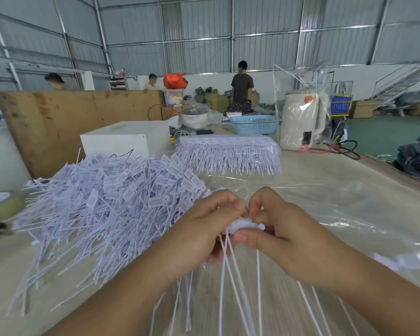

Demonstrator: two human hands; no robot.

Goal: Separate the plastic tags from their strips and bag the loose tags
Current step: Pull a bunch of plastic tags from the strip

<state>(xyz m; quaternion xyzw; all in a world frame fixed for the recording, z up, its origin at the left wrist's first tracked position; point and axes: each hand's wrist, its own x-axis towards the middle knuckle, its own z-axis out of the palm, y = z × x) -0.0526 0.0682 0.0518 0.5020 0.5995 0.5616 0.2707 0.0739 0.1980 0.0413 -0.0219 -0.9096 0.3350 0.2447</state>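
loose tag pile [112, 202] crowding left, stacked strips [228, 151] blocking ahead, open table [349, 214] at right

The table [325, 170] has a pale top. A big heap of loose tags [102, 204] lies at the left side. A clear plastic sheet [337, 214] covers the right part. Near the far edge stand a bundle of tag strips [228, 151], a white box [124, 139], a blue basket [254, 124] and a wrapped kettle [301, 120]. A tape roll [0, 204] rests at the left edge.

At six o'clock the left hand [199, 229] and right hand [284, 236] pinch a tag strip [246, 225]; loose tags [107, 202] heap at nine o'clock.
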